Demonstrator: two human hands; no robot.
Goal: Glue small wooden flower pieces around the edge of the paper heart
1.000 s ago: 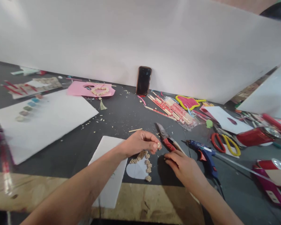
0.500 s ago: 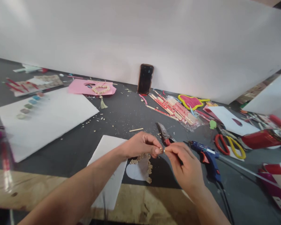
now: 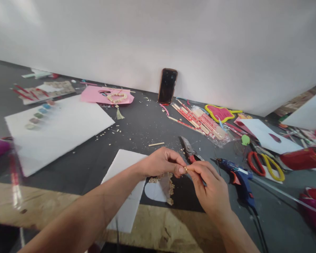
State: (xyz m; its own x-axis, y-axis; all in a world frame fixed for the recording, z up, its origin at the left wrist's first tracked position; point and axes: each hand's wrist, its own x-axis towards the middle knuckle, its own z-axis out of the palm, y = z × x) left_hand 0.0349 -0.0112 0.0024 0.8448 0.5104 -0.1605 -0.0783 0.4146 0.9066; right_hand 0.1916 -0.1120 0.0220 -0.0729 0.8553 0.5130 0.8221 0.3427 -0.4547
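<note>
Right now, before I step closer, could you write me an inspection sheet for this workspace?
Surface: dark tabletop, wooden strip along the near edge.
Work pieces: white rounded shape, partly bordered by beige clusters; tiny pale bits held above, count unclear.
Clutter: pruning shears, patterned sticks, scattered crumbs.
Hands: left hand and right hand, fingers meeting at the bits.
Cables: black cord from the blue glue gun.
Surroundings: white panel behind; phone propped against it.
</note>
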